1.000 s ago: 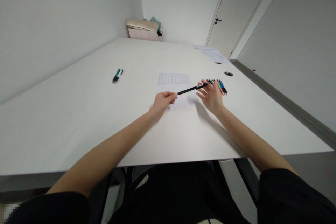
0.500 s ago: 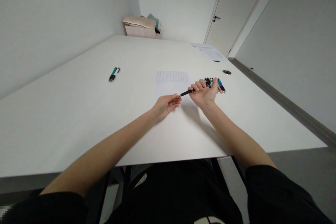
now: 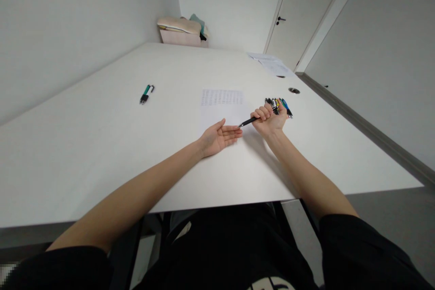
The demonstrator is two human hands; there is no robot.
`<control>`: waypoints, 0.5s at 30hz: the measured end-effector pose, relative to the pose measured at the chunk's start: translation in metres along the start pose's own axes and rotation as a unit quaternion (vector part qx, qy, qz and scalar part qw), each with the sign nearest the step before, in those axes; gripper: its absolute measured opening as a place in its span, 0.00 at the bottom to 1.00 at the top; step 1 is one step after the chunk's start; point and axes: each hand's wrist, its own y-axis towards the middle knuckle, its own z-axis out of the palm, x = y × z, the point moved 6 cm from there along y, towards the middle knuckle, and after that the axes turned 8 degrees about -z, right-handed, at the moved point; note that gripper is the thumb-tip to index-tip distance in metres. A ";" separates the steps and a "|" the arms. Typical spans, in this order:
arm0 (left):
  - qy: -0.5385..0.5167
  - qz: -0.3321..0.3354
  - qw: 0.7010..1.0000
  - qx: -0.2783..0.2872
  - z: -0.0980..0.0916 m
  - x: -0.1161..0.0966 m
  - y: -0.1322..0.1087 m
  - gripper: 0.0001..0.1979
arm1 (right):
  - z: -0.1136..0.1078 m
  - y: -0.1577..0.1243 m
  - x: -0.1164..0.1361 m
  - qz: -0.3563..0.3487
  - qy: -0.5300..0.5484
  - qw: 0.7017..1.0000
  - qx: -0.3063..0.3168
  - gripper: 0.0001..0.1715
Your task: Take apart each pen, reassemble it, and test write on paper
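A black pen (image 3: 248,121) with a silver tip is held in my right hand (image 3: 270,120), its fingers wrapped round the barrel. The tip points left, at the fingertips of my left hand (image 3: 219,138). That hand lies palm up with fingers stretched out and thumb apart; the pen tip seems to touch or nearly touch its fingers. Under and behind the hands lies a white sheet of paper (image 3: 222,111) with rows of print at its top. Just beyond my right hand is a row of several pens (image 3: 287,108), partly hidden by the fingers.
Two pens (image 3: 147,94), green and white with black grips, lie on the left of the white table (image 3: 102,145). More printed sheets (image 3: 273,64) rest at the far right, near a round metal grommet (image 3: 294,91). A box with folded cloth (image 3: 180,31) stands behind the table.
My left thumb and fingers have let go of the pen tip and opened out. My right hand has drawn slightly to the right with the pen.
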 end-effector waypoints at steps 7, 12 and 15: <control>-0.002 -0.003 1.000 -0.013 -0.001 0.000 0.000 0.24 | -0.005 -0.003 -0.009 0.056 0.101 0.990 -0.080 0.29; -0.024 -0.011 1.000 -0.012 0.002 0.000 -0.002 0.25 | -0.004 -0.005 -0.013 0.088 0.187 0.974 -0.098 0.27; -0.029 -0.011 0.999 -0.014 0.002 0.000 -0.003 0.24 | -0.004 -0.006 -0.013 0.094 0.199 0.970 -0.107 0.26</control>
